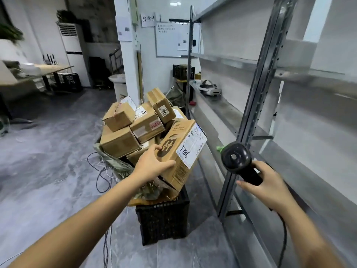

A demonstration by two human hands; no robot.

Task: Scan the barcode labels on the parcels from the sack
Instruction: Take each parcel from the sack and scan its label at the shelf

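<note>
Grey marbled floor point(48, 161) below, bare metal shelving point(257, 105) at my right; my left hand point(152, 164) clamps the near cardboard parcel point(181, 151), thumb on its side, fingers curled over the top, white label point(191, 147) facing me; my right hand point(268, 188) wraps the glossy black scanner point(238, 161); more boxes fill the woven sack point(114, 163) on a black crate point(164, 221).

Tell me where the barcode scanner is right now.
In the head view, the barcode scanner is right of centre, gripped by the right hand, in front of the metal shelving upright, beside the held parcel.
</note>
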